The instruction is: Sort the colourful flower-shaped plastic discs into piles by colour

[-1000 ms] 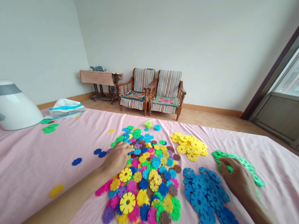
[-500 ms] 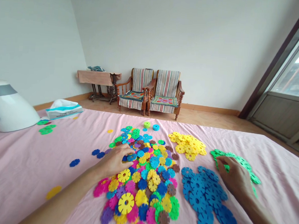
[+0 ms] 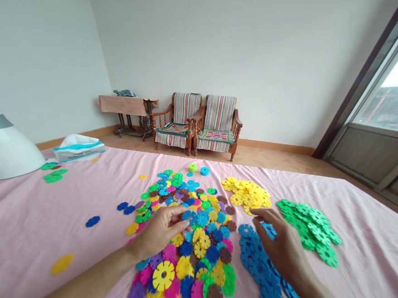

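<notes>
My left hand [image 3: 164,228] is closed over the mixed heap of notched plastic discs [image 3: 184,267], with a blue disc [image 3: 189,217] at its fingertips, apparently pinched. The heap mixes yellow, pink, green, purple, brown and blue pieces. My right hand [image 3: 276,234] hovers above the pile of blue discs [image 3: 259,262], its thumb and index finger apart and nothing visible between them. Its fingertips come close to the lower edge of the yellow disc pile [image 3: 247,192]. To the right of that hand lies the green disc pile [image 3: 311,225].
A white kettle [image 3: 6,149] and a tissue box [image 3: 79,149] stand at the left of the pink cloth [image 3: 104,188]. Small disc stacks, a lime one [image 3: 192,167] and a blue one [image 3: 204,171], sit at the back. Stray discs lie left. Two armchairs [image 3: 217,123] are beyond.
My right hand has moved left from the green pile to above the blue pile. My left hand has shifted slightly right and nearer, with a blue disc at its fingers. The view has shifted slightly.
</notes>
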The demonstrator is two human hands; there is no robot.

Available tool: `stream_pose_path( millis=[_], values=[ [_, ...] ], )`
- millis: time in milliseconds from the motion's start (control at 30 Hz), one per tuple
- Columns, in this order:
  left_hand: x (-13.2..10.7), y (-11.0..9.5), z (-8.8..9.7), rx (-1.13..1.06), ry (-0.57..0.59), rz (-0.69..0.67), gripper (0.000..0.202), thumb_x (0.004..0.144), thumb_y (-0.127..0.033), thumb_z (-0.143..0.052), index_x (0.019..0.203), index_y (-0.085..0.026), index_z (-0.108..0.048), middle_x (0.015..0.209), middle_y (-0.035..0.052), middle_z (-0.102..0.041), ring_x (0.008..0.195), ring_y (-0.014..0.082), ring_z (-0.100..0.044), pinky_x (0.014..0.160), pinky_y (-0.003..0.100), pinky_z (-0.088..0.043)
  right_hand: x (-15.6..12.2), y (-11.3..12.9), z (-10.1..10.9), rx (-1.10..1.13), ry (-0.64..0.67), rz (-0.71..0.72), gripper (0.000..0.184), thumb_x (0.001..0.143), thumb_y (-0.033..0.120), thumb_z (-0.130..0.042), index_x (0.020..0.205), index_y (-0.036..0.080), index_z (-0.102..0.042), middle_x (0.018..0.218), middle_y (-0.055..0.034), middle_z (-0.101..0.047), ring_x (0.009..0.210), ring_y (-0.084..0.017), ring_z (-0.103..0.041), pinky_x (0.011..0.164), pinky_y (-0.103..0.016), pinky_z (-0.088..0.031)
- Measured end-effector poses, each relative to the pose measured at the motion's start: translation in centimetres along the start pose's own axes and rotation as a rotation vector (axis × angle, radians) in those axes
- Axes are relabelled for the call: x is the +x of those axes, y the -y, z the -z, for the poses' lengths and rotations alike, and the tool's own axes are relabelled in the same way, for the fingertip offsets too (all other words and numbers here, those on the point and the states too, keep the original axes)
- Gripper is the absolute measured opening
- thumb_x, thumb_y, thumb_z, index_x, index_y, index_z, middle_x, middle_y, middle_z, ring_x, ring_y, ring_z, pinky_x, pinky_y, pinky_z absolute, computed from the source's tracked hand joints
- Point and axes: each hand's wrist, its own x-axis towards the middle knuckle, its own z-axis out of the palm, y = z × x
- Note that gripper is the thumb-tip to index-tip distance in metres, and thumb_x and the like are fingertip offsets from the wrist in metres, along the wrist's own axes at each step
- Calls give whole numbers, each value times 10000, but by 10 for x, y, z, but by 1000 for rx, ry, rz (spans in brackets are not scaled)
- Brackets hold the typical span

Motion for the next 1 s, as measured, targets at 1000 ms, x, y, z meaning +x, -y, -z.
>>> stream_pose_path(
  millis=[1000],
  values=[
    [24,51,62,882,-460,-249,233,801,-217,-511,989,-203,-648,1017,55,-653,995,220,-568,897,380,-441,7,-40,25,10,317,-164,272,820,358,-447,705,223,-653,721,-5,-676,695,-184,-620,647,-278,-457]
  ],
)
